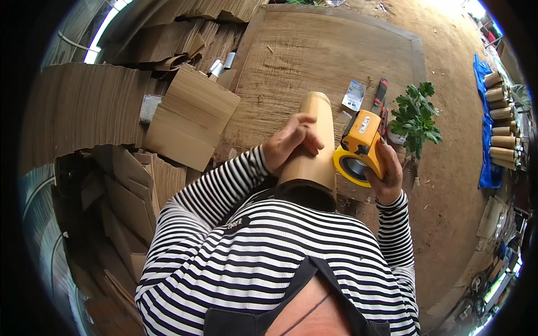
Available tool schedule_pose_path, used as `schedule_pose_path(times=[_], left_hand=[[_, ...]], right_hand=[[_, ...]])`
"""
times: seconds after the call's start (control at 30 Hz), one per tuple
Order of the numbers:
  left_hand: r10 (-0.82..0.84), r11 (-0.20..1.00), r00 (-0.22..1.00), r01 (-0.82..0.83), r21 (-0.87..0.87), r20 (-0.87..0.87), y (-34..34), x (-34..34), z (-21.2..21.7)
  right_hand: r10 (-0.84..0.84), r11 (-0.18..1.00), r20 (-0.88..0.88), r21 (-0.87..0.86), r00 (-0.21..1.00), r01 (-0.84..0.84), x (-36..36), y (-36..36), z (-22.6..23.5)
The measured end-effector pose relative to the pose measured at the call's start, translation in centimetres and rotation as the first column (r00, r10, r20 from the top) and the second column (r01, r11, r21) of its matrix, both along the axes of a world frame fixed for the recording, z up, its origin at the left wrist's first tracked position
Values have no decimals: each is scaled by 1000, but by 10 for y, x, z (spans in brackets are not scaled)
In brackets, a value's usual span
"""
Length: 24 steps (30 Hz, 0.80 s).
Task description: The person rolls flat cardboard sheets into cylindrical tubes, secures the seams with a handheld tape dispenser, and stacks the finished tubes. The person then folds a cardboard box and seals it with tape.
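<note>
A rolled cardboard tube (310, 168) lies lengthwise in front of my chest, its wide open end toward me and its narrower end away. My left hand (292, 141) is on its left side, with the fingers bent over the top and holding it. On the right of the tube, my right hand (388, 175) grips an orange tape dispenser (361, 133) loaded with a yellow-edged tape roll. The dispenser is beside the tube. Whether any tape runs between them is too small to tell.
Under the tube is a wooden board (314, 47). A printed card (353, 95), a red-and-black tool (380, 94) and a leafy green plant (417, 119) lie past the dispenser. Cardboard sheets (193, 115) are stacked at left. Several finished-looking rolls (504, 141) rest on blue sheeting at far right.
</note>
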<state>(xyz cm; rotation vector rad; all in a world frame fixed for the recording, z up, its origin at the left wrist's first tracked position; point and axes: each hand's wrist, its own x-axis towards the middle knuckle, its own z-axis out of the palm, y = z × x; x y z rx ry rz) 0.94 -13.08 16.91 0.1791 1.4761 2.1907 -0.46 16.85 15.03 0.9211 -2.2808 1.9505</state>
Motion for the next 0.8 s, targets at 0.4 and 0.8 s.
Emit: schedule_pose_path(times=[0.4,0.8], left_hand=[[359,912,915,-386,139,184,9,-23,17],[475,880,739,-401,-254,477,-55,71,-29]], right_hand=[[137,936,20,325,990,-136,-17,0,51],[337,899,673,-24,658,-437,-32,4,37]])
